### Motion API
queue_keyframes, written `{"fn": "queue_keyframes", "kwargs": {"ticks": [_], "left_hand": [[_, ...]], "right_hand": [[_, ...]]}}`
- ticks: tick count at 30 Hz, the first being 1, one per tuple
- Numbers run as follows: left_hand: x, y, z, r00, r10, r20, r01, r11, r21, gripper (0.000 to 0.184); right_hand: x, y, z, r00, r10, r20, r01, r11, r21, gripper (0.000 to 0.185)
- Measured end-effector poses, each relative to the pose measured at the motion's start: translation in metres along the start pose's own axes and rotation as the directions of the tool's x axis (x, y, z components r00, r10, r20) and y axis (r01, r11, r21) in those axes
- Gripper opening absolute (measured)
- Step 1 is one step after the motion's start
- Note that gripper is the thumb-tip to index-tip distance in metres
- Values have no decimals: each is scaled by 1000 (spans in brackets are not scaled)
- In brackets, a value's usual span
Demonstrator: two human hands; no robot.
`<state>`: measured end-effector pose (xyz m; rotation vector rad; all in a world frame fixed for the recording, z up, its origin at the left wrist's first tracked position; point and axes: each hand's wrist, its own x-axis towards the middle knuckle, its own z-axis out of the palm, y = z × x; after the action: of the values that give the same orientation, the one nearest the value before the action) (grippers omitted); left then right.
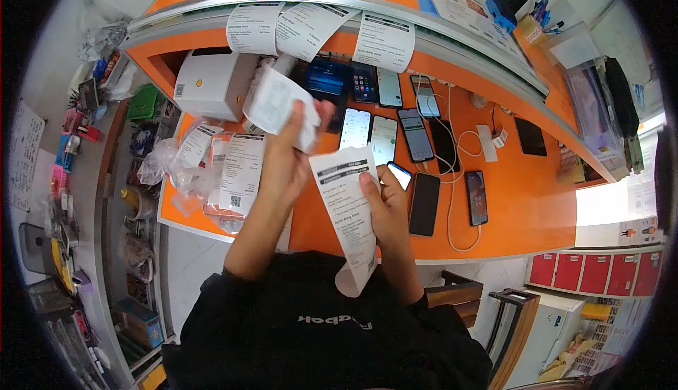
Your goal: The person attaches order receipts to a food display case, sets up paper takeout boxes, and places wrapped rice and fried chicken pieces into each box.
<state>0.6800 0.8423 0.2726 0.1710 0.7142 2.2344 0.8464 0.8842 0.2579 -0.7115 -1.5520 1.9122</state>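
My left hand [289, 153] is raised over the orange desk, its fingers closed on a white folded paper slip [275, 104], slightly blurred by motion. Lower and to the right, my right hand [385, 206] pinches a long printed receipt [342, 203] between thumb and fingers. The print faces me, and the receipt's bottom end curls near my black shirt. Just beyond the two hands lie lit smartphones, among them a white-screened phone [355, 130] and another phone [383, 140]. A phone with a bright screen [400, 175] is partly hidden behind my right hand.
Several printed receipts [385, 40] hang from the shelf edge above the orange desk [522, 213]. At the left stand a white box [212, 83] and plastic-wrapped packages with receipts [240, 171]. White charging cables [452, 206] loop among phones on the right, including a dark phone [424, 205].
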Motion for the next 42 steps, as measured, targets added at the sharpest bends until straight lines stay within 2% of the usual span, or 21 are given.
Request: {"fn": "queue_keyframes", "kwargs": {"ticks": [1, 2, 5, 6, 9, 10, 17, 23, 29, 33, 35, 36, 39, 40, 41, 42], "left_hand": [[3, 11, 2, 995, 96, 23, -95, 995, -17, 30], [2, 23, 6, 992, 124, 38, -124, 992, 2, 30], [-8, 40, 11, 998, 50, 25, -56, 932, 359, 32], [-10, 38, 6, 992, 31, 126, -93, 849, 520, 34], [-28, 39, 3, 972, -105, 210, -82, 686, 723, 38], [-34, 38, 5, 973, -77, 217, -114, 659, 743, 40], [-41, 38, -10, 920, -70, 385, -233, 693, 683, 39], [-42, 41, -17, 904, -97, 417, -248, 676, 694, 39], [-45, 42, -23, 915, -142, 379, -178, 700, 691, 39], [-47, 44, -41, 861, -320, 395, -6, 771, 637, 40], [-51, 41, -51, 816, -413, 405, 85, 777, 623, 40], [-54, 39, -48, 788, -467, 401, 128, 762, 635, 40], [-56, 33, -52, 797, -536, 279, 257, 718, 646, 38], [-56, 31, -49, 852, -487, 193, 297, 753, 587, 36], [-53, 33, -48, 886, -446, 123, 301, 757, 581, 35], [-48, 37, -46, 915, -401, 51, 301, 761, 574, 35]], "right_hand": [[-2, -1, -1, 1000, 4, -23, -4, 1000, -14, 23], [-4, -4, -3, 999, 9, -45, -10, 1000, -28, 23], [-9, -16, -1, 994, -19, -104, 15, 999, -36, 21], [-10, -19, -1, 992, -37, -124, 33, 999, -33, 21], [-11, -19, -5, 984, -144, -107, 133, 986, -98, 20], [-11, -21, -5, 980, -161, -116, 149, 983, -108, 20], [-12, -19, -14, 938, -305, -165, 266, 938, -221, 15], [-8, -20, -12, 915, -345, -210, 302, 930, -212, 13], [-4, -25, -9, 921, -326, -214, 288, 938, -192, 15], [1, -24, -10, 909, -371, -189, 321, 913, -251, 15], [5, -25, -9, 923, -339, -181, 293, 926, -239, 18], [6, -25, -8, 930, -322, -176, 279, 932, -232, 21], [10, -23, -4, 974, -173, -148, 160, 983, -95, 38], [14, -18, -5, 972, -233, -40, 230, 970, -73, 64], [17, -20, -3, 967, -249, 58, 255, 959, -124, 80], [16, -16, -3, 972, -211, 101, 219, 973, -77, 81]]}}
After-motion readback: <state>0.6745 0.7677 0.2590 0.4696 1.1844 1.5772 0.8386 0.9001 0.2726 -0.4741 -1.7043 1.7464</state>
